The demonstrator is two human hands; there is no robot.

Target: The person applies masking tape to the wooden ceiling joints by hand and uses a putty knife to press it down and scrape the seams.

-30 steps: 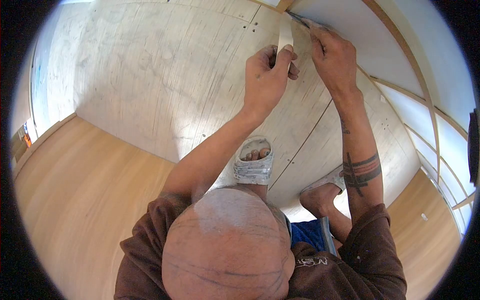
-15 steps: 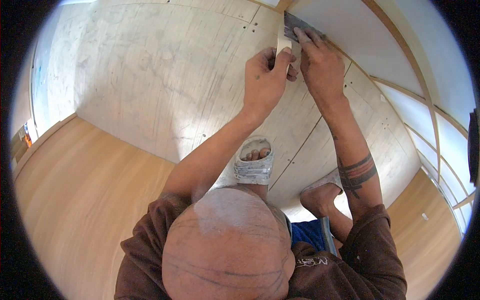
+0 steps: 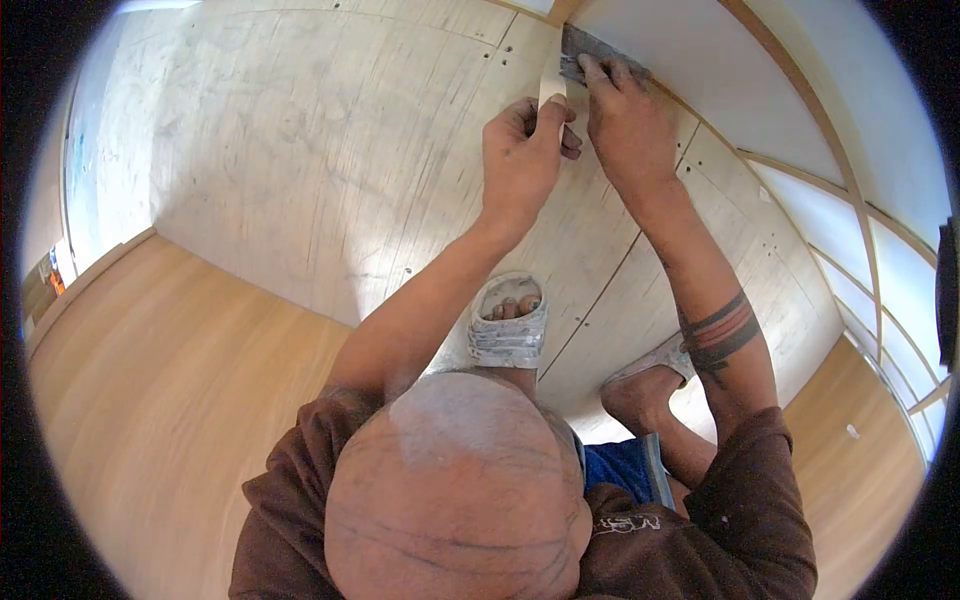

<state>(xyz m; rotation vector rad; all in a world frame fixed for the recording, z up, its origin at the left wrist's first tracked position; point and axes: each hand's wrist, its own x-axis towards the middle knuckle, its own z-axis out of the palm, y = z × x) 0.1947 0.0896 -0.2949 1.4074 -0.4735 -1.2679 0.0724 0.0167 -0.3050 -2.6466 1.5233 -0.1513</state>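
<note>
Pinched in my left hand (image 3: 524, 150) is a narrow cream strip (image 3: 552, 82), which looks like tape. Its upper end runs up to the dark flat blade at the corner of the wall. My right hand (image 3: 630, 115) grips that blade, a grey-smeared scraper (image 3: 590, 48), with fingertips pressed on its face. The scraper lies along the bottom of the white wall panel (image 3: 680, 50), beside the wooden batten. My hands are close together but apart. The scraper's handle, if any, is hidden by my right hand.
Pale plywood sheets (image 3: 300, 150) with screw holes and seams lie under me. Wood-toned flooring (image 3: 200, 370) borders them at lower left and right. Wooden battens (image 3: 800, 80) frame the white panels. My sandalled foot (image 3: 508, 325) is on the plywood.
Both hands have shifted slightly left, the strip and scraper moving with them. My right forearm has rolled a little, and its elbow has moved slightly outward.
</note>
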